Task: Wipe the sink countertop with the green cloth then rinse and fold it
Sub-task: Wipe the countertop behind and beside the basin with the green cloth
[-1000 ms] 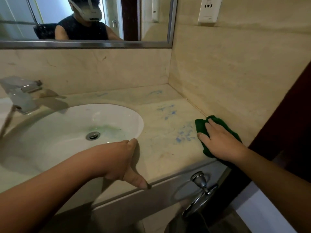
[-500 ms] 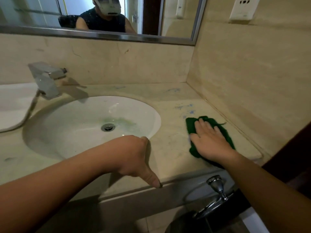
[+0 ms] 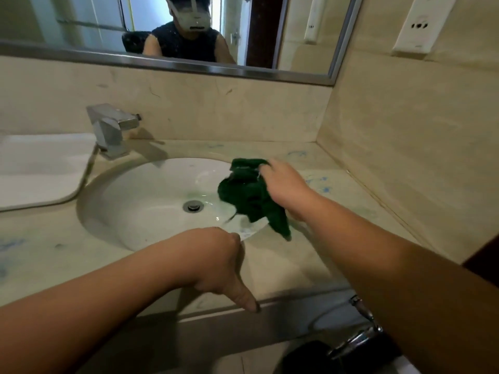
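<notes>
Green cloth [image 3: 251, 193], bunched and hanging, is held by the right hand [image 3: 286, 184] above the three o'clock side of the white sink basin [image 3: 140, 211], with its lower corner trailing over the rim toward five o'clock. The cloth's upper edge is gripped by the right fingers, which are mostly covered by the back of the hand. The left hand [image 3: 216, 257] is braced on the tabletop [image 3: 283, 268] at the basin's six o'clock, thumb pointed down over the front edge. Its fingers are tucked out of sight, so it cannot be told whether they are curled round the rim or merely resting. The step in hand is judged to be the carrying of the cloth to its rinse. To be done well, the cloth should be brought fully over the bowl so that drips are kept off the stone, then spread beneath the tap [image 3: 113, 128] at ten o'clock. No running water can be seen. Blue smears [image 3: 318, 182] are visible on the tabletop at three o'clock, so more wiping may be needed first. The spout opening is hidden, and a chrome fitting [image 3: 361, 336] at lower right is partly covered by the right forearm.
</notes>
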A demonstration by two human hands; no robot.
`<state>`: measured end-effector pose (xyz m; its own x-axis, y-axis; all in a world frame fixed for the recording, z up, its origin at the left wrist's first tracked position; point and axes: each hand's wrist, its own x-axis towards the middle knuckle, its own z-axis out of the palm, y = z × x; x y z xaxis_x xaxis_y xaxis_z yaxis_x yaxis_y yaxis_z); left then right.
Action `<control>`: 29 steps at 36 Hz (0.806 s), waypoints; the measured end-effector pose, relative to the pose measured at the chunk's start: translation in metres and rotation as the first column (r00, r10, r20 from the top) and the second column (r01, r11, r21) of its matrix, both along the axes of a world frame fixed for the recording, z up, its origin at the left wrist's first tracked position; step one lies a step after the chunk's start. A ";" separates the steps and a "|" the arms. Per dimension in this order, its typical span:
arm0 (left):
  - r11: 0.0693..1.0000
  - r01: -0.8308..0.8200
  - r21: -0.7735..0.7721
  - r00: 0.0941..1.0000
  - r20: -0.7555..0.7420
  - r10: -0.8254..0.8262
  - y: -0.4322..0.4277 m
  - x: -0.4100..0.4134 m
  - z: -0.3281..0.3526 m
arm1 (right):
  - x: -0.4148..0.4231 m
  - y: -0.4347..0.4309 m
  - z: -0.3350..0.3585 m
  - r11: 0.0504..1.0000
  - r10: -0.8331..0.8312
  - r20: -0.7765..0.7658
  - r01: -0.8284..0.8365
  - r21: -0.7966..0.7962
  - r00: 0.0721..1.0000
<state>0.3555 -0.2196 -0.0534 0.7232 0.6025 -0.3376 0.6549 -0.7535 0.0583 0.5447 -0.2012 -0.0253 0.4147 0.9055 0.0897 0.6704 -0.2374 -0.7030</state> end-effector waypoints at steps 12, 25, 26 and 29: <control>0.995 0.063 0.080 0.993 0.091 -0.070 0.010 -0.004 -0.013 | 0.107 -0.125 -0.021 0.923 0.142 0.430 0.037 -0.383 0.892; 0.989 0.097 0.111 0.987 0.114 -0.109 0.014 -0.001 -0.020 | 0.000 -0.020 -0.078 0.978 0.040 0.531 0.076 -0.195 0.847; 0.989 0.098 0.115 0.988 0.110 -0.110 0.014 0.000 -0.019 | -0.012 -0.011 -0.074 0.979 0.039 0.477 0.062 -0.195 0.878; 0.993 0.083 0.090 0.991 0.094 -0.091 0.011 -0.001 -0.017 | -0.034 0.008 -0.055 0.994 0.064 0.158 -0.049 -0.095 0.985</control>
